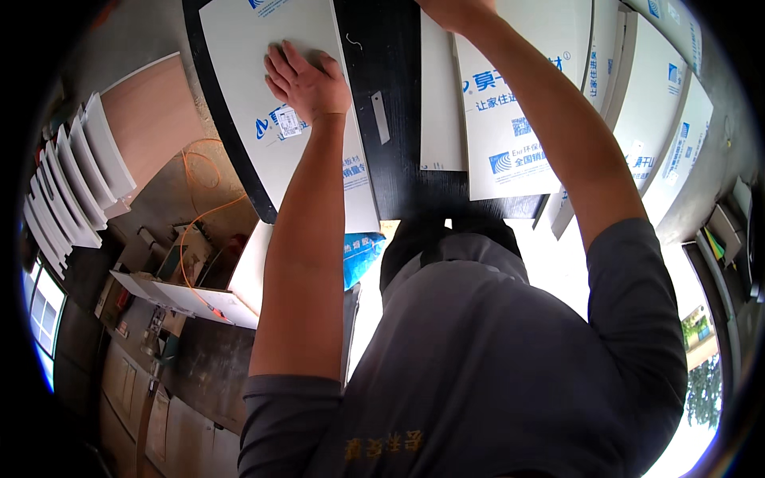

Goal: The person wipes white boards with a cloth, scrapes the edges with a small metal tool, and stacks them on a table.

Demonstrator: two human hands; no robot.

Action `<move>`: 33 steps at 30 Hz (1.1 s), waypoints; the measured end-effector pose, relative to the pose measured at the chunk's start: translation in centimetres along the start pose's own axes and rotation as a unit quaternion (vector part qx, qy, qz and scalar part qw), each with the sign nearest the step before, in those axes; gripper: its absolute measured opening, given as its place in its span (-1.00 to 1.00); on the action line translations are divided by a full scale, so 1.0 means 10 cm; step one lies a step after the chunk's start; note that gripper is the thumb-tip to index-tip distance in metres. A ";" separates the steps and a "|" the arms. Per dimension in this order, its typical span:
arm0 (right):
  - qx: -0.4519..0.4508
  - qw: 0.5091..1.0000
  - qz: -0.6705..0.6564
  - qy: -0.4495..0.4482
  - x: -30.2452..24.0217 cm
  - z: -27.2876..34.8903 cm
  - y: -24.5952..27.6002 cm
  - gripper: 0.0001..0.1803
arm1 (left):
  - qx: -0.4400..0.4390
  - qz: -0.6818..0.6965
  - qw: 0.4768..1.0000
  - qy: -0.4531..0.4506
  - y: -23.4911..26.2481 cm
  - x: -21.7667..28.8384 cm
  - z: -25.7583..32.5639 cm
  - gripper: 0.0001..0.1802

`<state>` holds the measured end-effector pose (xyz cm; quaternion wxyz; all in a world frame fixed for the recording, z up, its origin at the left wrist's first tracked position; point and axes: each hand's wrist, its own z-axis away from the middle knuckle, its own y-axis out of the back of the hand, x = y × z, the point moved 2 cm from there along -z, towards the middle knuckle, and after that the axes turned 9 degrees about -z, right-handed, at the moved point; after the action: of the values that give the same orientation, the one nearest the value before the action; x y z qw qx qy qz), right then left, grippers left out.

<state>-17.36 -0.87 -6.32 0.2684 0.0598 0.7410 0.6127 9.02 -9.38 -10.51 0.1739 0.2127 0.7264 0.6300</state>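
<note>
All fingers [281, 65] spread, the left hand [312, 84] lies on a panel [239, 48]; right grip [458, 10] unclear.

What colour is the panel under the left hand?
Pale grey with blue printing; the panel under the left hand shows best in the head view.

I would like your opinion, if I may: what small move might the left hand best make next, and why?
I would probably slide the left hand slightly right, to the long edge of the white panel under it. The hand lies flat on the panel's face, fingers spread, with no edge in its grip, and its thumb is close to that edge.
</note>
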 end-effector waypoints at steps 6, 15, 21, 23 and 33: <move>-0.076 0.995 -0.042 -0.039 -0.44 1.95 0.05 -0.06 | 0.028 0.018 0.999 -0.018 -0.04 0.00 0.00 -0.24; -0.127 0.964 -0.077 -0.220 -0.40 3.91 0.40 -0.01 | 0.008 0.033 0.999 -0.005 -0.08 -0.04 0.02 -0.21; -0.012 0.956 -0.049 -0.289 -0.40 3.81 0.41 -0.07 | 0.019 0.021 1.000 -0.001 -0.10 0.01 -0.01 -0.20; -0.060 0.969 -0.117 -0.211 -0.80 3.89 0.26 -0.05 | 0.020 0.026 0.999 0.006 -0.11 -0.01 -0.01 -0.20; 0.110 0.913 -0.128 -0.372 0.49 4.25 0.59 -0.15 | -0.165 0.379 0.902 -0.126 0.81 0.58 1.34 -0.29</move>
<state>-2.91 39.78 -6.77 0.5930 0.2171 0.6513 0.4208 11.81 5.89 -4.38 0.0450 0.5177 0.4492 0.7268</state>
